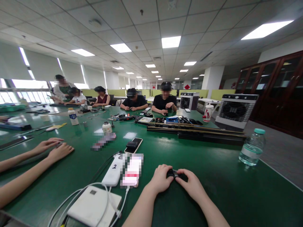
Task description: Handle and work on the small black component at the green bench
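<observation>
A small black object [174, 173] lies between my two hands, low over the green table [213, 164]; it is too small and too covered to name. My left hand [162, 178] grips its left end, with the thumb in front and the fingers curled behind. On the other end, my right hand [189, 183] pinches with thumb and forefinger. Left of my hands lies a phone [132, 171] with a lit, blurred screen and a white cable plugged in. Close by are a white power bank [113, 171] marked 2 and a larger white box-shaped device [93, 206].
A water bottle [252, 147] stands at the right edge. Long dark rails [196, 131] lie across the table ahead, with tools behind them. A dark phone [133, 145] bears a black item. A co-worker's hands [56, 149] rest at left; several people sit farther off.
</observation>
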### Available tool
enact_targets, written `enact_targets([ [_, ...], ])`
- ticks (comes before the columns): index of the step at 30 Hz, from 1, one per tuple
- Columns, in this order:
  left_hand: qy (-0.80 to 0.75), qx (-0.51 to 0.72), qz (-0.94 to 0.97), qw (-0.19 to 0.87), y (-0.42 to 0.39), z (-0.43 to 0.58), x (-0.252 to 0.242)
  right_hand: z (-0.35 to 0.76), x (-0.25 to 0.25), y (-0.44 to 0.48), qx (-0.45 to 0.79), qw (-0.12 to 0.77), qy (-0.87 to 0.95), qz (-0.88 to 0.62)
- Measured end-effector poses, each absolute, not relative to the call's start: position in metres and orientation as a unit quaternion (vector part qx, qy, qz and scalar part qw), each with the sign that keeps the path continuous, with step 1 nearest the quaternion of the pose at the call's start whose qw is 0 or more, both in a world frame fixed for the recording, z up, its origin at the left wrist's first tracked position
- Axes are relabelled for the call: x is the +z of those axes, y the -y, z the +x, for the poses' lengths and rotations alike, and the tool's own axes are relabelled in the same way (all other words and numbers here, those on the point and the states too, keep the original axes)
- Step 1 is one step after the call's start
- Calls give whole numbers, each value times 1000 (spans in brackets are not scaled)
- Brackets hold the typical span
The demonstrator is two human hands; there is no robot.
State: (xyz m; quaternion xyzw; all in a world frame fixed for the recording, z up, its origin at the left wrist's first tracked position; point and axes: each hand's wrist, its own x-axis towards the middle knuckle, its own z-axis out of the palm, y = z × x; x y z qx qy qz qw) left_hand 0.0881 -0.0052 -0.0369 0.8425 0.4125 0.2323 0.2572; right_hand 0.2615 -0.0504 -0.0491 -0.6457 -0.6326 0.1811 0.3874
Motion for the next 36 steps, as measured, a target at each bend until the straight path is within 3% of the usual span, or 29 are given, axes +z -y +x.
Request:
enact_targets([
  [36, -413, 233, 842, 256, 5, 88, -36, 263, -53, 48, 178, 410, 634, -631],
])
